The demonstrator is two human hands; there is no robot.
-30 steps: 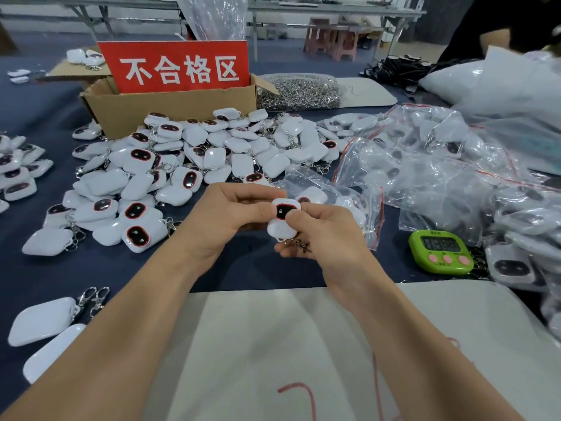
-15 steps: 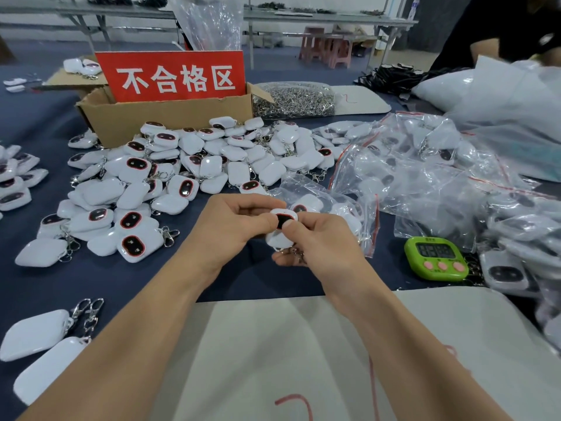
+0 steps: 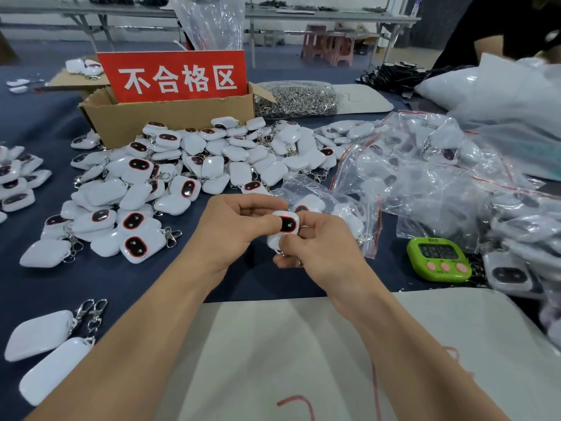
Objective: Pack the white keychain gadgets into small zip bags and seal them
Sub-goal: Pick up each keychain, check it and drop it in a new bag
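One white keychain gadget [image 3: 286, 223] with a dark oval window sits between both hands over the blue table. My left hand [image 3: 233, 229] grips its left side with curled fingers and thumb. My right hand [image 3: 318, 247] pinches its right side and lower end, hiding the clasp. A big heap of loose white gadgets [image 3: 188, 165] lies behind and left of the hands. Clear zip bags with red seal strips [image 3: 425, 177], several holding gadgets, spread to the right. One bagged gadget [image 3: 312, 202] lies just behind my fingers.
A cardboard box [image 3: 170, 117] with a red sign [image 3: 176, 75] stands at the back. A bag of metal clasps [image 3: 297, 98] lies beside it. A green timer [image 3: 438, 259] sits right of my hands. A pale mat [image 3: 303, 360] lies under my forearms. Another person's arm [image 3: 498, 41] is far right.
Both hands keep hold of the same gadget and have shifted only slightly; the view has tilted a little, so the table scene sits lower in the frame.
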